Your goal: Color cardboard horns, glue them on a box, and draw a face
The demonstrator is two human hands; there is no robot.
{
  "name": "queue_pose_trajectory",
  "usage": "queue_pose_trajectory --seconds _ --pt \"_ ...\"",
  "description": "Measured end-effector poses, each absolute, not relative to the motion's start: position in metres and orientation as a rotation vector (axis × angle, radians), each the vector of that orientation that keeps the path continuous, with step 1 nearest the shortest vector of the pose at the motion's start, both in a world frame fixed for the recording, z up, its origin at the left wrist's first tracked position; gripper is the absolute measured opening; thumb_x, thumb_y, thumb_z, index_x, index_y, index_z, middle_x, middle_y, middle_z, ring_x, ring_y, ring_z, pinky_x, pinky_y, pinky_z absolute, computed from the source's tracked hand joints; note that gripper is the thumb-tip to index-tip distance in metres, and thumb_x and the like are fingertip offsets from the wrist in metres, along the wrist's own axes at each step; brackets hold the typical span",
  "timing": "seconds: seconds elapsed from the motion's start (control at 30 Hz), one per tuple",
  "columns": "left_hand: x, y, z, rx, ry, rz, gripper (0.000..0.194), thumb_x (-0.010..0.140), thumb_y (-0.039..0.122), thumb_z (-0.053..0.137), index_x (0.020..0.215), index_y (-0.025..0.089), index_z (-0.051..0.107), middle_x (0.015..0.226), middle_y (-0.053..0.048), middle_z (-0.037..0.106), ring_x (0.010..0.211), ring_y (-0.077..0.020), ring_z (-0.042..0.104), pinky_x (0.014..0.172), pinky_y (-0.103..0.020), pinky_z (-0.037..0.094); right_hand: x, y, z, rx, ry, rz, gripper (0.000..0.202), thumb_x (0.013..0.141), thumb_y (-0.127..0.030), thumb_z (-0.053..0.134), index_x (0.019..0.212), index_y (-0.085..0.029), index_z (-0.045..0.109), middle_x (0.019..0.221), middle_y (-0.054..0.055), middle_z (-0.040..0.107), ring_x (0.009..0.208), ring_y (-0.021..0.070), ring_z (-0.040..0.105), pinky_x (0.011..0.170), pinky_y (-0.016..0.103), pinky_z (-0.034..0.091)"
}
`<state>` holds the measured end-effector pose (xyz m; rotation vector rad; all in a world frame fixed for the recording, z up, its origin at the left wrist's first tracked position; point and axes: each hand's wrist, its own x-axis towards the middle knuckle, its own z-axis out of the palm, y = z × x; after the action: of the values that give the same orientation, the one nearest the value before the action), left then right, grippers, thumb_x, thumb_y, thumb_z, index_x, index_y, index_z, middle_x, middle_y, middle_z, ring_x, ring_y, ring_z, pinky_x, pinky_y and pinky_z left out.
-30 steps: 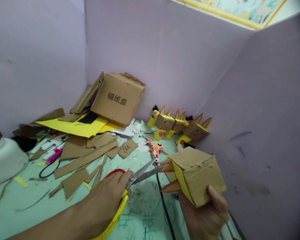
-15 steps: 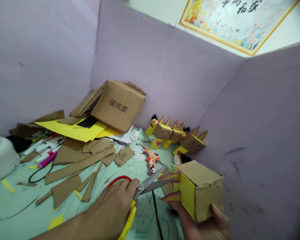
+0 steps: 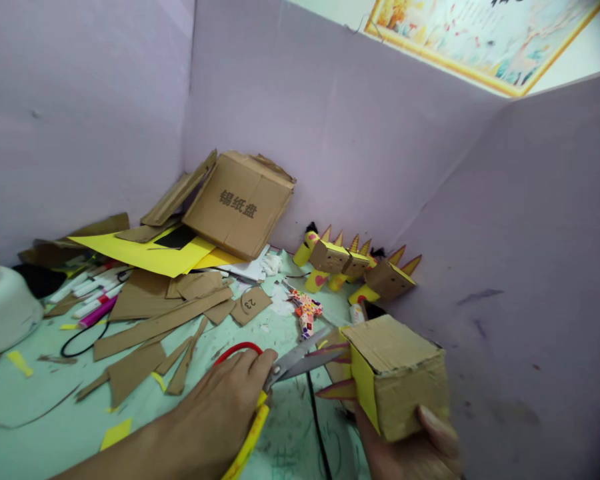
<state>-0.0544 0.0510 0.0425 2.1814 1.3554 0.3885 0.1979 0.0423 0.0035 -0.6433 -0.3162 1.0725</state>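
Note:
My left hand (image 3: 230, 393) is wrapped round the handles of scissors (image 3: 293, 363), one handle red and one yellow. The slightly parted blades point right, their tips overlapping the purple-edged spikes (image 3: 336, 389) on a small cardboard box (image 3: 405, 380). Whether the blades touch a spike I cannot tell. My right hand (image 3: 415, 450) grips this box from below, thumb on its near side. The spiked face of the box is covered in yellow paper (image 3: 364, 383). Behind the box lies a hot glue gun-shaped, flower-patterned object (image 3: 307, 312).
Several spiked cardboard figures (image 3: 357, 263) stand by the back wall. A larger cardboard box (image 3: 240, 203) leans there beside yellow sheets (image 3: 140, 253). Cardboard scraps (image 3: 140, 367), markers (image 3: 97, 310) and a white jar (image 3: 7, 313) lie on the left. A black cord (image 3: 317, 427) runs toward the front.
The view has shifted slightly. The box in my right hand has moved a little left, nearer the scissors. The blades look slightly closer together, and both hands keep their hold.

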Motion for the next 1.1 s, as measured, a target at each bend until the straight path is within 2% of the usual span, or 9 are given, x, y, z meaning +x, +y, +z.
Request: queue_pose_trajectory --seconds 0.3,0.43,0.57,0.73,0.93,1.1 --pt "-0.053 0.051 0.038 2.17 1.368 0.396 0.052 0.085 0.018 0.037 0.137 0.021 0.038 0.132 -0.014 0.052 0.121 -0.0295 0.048 0.101 -0.05 0.039 0.199 0.042 0.0 -0.674 -0.407 1.065 0.057 0.073 -0.03 0.058 0.129 -0.033 0.052 0.104 0.005 0.073 0.091 0.0325 0.068 0.059 0.047 0.058" --pt "-0.055 0.052 0.038 2.178 1.361 0.401 0.055 0.083 0.015 0.038 0.137 0.023 0.038 0.133 -0.013 0.052 0.12 -0.0286 0.049 0.101 -0.048 0.039 0.189 0.042 0.011 -0.693 -0.368 1.03 0.06 0.069 -0.029 0.058 0.129 -0.035 0.052 0.108 0.004 0.071 0.098 0.0332 0.065 0.06 0.046 0.058" --pt "-0.056 0.052 0.038 2.187 1.371 0.383 0.052 0.083 0.016 0.036 0.134 0.023 0.041 0.129 -0.013 0.054 0.116 -0.0282 0.052 0.098 -0.047 0.041 0.182 0.042 0.018 -0.757 -0.317 0.967 0.059 0.066 -0.031 0.057 0.126 -0.031 0.055 0.105 0.007 0.072 0.091 0.0347 0.067 0.056 0.047 0.057" --pt "-0.054 0.052 0.04 2.175 1.333 0.398 0.054 0.083 0.017 0.038 0.136 0.022 0.038 0.128 -0.013 0.054 0.117 -0.028 0.05 0.099 -0.046 0.04 0.189 0.04 0.011 -0.687 -0.34 1.054 0.054 0.07 -0.029 0.058 0.124 -0.032 0.056 0.097 0.004 0.075 0.077 0.0288 0.07 0.057 0.047 0.058" --pt "-0.054 0.051 0.042 2.164 1.333 0.399 0.053 0.082 0.016 0.039 0.134 0.023 0.041 0.129 -0.012 0.054 0.116 -0.0284 0.05 0.1 -0.048 0.039 0.193 0.041 0.006 -0.675 -0.331 1.052 0.054 0.07 -0.028 0.059 0.124 -0.032 0.057 0.096 0.003 0.075 0.079 0.0298 0.071 0.056 0.045 0.059" --pt "-0.055 0.051 0.037 2.192 1.332 0.401 0.056 0.081 0.011 0.038 0.135 0.024 0.04 0.129 -0.011 0.054 0.116 -0.0263 0.051 0.1 -0.044 0.04 0.194 0.041 0.002 -0.629 -0.396 1.069 0.055 0.074 -0.028 0.056 0.128 -0.034 0.053 0.102 0.002 0.074 0.08 0.0281 0.07 0.06 0.046 0.059"
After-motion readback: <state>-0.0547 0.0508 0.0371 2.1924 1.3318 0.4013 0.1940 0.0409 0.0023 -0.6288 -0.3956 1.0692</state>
